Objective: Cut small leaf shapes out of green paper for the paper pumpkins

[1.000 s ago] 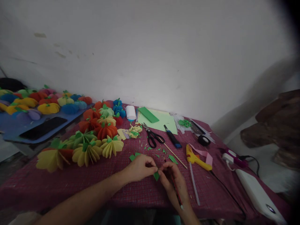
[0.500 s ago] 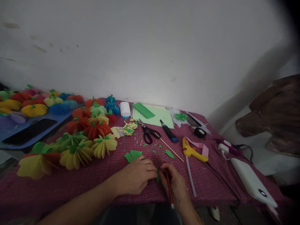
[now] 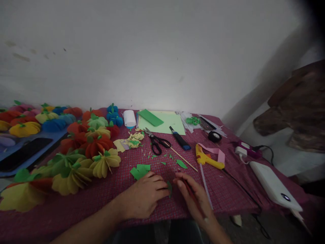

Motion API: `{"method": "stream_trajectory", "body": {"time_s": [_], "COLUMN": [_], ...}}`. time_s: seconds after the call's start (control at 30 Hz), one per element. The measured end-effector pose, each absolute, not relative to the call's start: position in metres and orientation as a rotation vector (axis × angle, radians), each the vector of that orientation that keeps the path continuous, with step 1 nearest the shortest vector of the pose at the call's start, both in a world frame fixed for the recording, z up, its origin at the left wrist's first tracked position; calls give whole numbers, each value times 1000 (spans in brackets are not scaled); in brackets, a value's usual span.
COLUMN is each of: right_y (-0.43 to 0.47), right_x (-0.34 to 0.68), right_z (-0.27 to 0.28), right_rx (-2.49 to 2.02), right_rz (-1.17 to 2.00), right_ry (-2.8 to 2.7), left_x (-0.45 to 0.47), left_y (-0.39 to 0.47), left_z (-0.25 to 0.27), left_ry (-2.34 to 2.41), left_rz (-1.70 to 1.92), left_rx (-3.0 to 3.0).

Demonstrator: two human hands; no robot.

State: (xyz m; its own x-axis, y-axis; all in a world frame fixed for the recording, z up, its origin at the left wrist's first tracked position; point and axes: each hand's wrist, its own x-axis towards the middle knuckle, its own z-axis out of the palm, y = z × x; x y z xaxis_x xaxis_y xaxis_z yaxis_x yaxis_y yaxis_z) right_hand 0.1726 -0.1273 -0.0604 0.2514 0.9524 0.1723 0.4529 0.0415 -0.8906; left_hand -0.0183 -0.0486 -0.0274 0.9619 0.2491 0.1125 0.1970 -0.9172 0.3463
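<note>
Green leaf (image 3: 170, 189) seemingly touching left hand (image 3: 145, 196).

Dimly lit, palest across the central wall (image 3: 157, 67), with a slanting shadow (image 3: 269, 71) beside the brown sculpture (image 3: 299, 108). Blackened at the upper right corner, stretched toward the edges, slightly blurred at the red pencil (image 3: 194, 197) in the right hand (image 3: 203, 200).

The leaf (image 3: 169, 189) is green, pencil (image 3: 195, 197) red, tablecloth (image 3: 223, 200) checked maroon.

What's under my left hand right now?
Your left hand is over the checked tablecloth, a green paper piece showing at its fingertips; what's beneath the palm is covered.
</note>
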Motion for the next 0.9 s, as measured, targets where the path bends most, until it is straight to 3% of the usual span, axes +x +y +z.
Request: {"method": "stream_trajectory", "body": {"time_s": [0.27, 0.9], "right_y": [-132, -123], "right_x": [188, 184], "right_z": [-59, -54], "right_rx": [-1560, -1566], "right_rz": [847, 818], "right_ry": [-1219, -1471], "left_x": [-17, -20], "left_y": [-47, -46], "left_z": [-30, -39], "left_ry": [348, 361], "left_rz": [185, 84], "left_rx": [2749, 2755]}}
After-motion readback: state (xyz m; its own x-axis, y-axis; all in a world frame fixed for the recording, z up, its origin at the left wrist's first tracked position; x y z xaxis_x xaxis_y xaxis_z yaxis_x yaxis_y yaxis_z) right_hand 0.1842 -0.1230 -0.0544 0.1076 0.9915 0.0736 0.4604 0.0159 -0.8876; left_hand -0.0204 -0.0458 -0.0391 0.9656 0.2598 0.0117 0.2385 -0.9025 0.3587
